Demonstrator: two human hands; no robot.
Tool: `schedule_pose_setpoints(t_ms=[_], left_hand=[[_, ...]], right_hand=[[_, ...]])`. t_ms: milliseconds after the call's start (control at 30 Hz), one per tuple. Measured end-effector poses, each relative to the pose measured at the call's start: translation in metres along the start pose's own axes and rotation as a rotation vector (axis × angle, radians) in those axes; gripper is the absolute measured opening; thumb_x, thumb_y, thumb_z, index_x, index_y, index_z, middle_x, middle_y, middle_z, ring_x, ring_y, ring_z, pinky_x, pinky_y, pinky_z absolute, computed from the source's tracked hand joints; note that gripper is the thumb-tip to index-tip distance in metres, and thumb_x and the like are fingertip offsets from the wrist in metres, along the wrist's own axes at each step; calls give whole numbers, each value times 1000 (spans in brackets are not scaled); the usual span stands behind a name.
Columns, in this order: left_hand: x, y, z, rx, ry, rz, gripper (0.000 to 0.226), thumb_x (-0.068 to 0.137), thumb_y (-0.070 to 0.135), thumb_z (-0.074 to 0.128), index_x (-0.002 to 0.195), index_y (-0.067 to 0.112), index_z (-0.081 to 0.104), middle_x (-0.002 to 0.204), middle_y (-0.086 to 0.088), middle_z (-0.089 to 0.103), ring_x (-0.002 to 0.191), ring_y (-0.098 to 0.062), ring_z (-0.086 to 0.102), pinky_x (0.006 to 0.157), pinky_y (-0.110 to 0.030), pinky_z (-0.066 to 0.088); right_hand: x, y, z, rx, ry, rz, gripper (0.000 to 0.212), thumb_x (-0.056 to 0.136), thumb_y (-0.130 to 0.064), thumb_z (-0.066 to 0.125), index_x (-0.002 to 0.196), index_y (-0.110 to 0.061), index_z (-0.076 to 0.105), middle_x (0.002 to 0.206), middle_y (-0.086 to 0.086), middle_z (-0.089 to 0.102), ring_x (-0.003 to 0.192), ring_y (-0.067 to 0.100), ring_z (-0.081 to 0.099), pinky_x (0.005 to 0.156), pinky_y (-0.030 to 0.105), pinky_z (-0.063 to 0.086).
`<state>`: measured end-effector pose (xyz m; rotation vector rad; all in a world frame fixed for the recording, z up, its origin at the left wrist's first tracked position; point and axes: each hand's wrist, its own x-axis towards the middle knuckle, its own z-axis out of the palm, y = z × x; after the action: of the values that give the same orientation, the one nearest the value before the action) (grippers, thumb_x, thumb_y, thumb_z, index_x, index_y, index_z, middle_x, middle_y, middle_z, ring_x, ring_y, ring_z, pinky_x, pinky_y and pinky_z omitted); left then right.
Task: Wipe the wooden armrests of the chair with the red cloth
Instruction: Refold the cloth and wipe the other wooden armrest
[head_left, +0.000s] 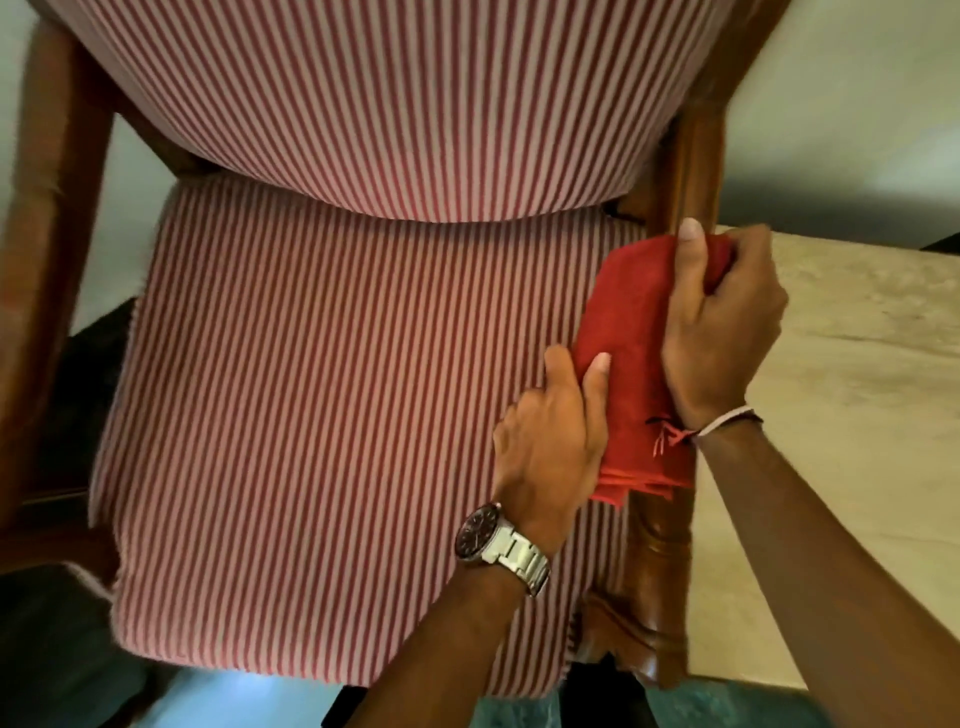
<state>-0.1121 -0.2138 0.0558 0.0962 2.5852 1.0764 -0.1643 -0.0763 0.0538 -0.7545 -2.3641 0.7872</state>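
red cloth (636, 364) draped over right armrest (662, 545) | left hand (550, 441), right hand (727, 322) gripping it

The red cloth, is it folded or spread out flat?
Folded. The red cloth is wrapped over the right wooden armrest, stacked layered edges showing at its near end; both hands, left hand and right hand, grip it.

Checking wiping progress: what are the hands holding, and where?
Both hold the red cloth wrapped over the right armrest: right hand far end, left hand inner side.

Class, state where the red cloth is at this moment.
In the head view, the red cloth is draped over the chair's right wooden armrest, beside the striped seat cushion, gripped by both hands.
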Motion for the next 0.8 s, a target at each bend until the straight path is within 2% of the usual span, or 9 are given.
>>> schedule_pose_setpoints(t_ms=[100,167,300,400,500,567,667,733,800], left_hand=[[-11,-37,-48,-18,20,7,48,92,70,8,98,29,31,65,2,56,61,-23,61,57,-41,51],[-17,-66,-82,-36,35,-24,49,91,70,9,98,28,33,62,3,50,59,-27,59,54,-40,47],[-25,-120,-153,-26,76,-97,72,85,75,6,111,18,42,67,-5,53,62,-34,62,59,-53,56],[-32,-159,-206,50,144,-102,71,86,72,6,112,17,42,65,-6,54,62,-33,60,58,-48,53],[-40,-193,-254,163,246,-150,63,88,69,8,111,21,41,67,-4,60,61,-28,63,59,-41,50],[-46,-214,-285,193,303,-190,45,92,67,11,99,29,35,64,7,54,52,-14,58,53,-35,50],[-52,-244,-324,337,342,-222,33,97,62,15,93,32,25,59,9,46,45,-12,45,49,-34,45],[-52,-265,-343,407,366,-249,38,98,62,15,96,26,29,57,7,46,43,-14,42,48,-32,41],[-48,-282,-353,445,362,-299,43,99,61,15,99,21,32,57,6,45,43,-11,39,48,-25,31]], right_hand=[[-30,-55,19,125,5,-64,39,106,-37,53,95,0,58,72,-4,47,64,1,41,58,13,27],[-52,-91,37,185,-15,-95,35,105,-31,54,92,1,57,68,-9,44,60,0,39,57,14,27],[-95,-155,81,274,-134,-98,37,105,-30,54,90,4,55,62,-11,41,55,7,45,51,28,35],[-124,-207,111,380,-210,-89,35,104,-30,58,84,-2,52,59,-14,33,52,-1,44,51,15,32],[-144,-254,135,552,-350,-45,34,99,-31,67,77,-12,49,59,-13,34,53,-1,42,57,11,33],[-154,-281,150,681,-507,34,32,92,-31,75,79,-8,57,63,-12,49,57,-1,50,58,14,42],[-164,-310,169,822,-790,139,32,87,-20,82,105,1,68,94,5,74,83,12,75,71,27,64],[-170,-325,181,851,-937,151,34,87,-13,81,115,2,68,108,12,76,98,19,77,84,34,66],[-175,-333,192,813,-1006,120,36,87,-8,80,119,1,68,114,14,76,105,21,76,91,38,65]])
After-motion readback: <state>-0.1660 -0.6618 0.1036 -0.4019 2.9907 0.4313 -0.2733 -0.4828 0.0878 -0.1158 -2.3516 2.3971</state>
